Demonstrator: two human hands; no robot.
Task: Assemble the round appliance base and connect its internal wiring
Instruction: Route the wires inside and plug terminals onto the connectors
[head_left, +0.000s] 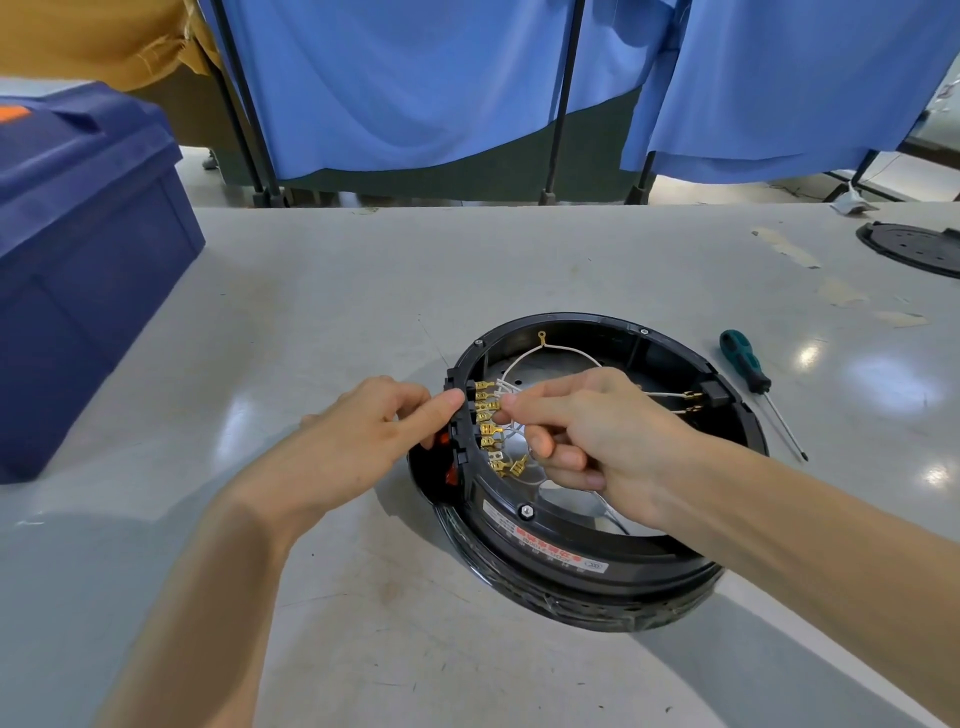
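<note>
A round black appliance base lies on the grey table, its open inside facing up. Thin white wires loop across its inside. A row of brass spade terminals lines the switch block on its left wall, and two more brass connectors hang loose lower down. My left hand grips the base's left rim from outside, thumb on top of the block. My right hand reaches inside and pinches a white wire end at the terminal row. Red switch buttons show on the outer wall.
A green-handled screwdriver lies right of the base. A dark blue lidded crate stands at the left. A black round plate sits at the far right edge. Tape scraps mark the table. Blue curtains on black stands hang behind.
</note>
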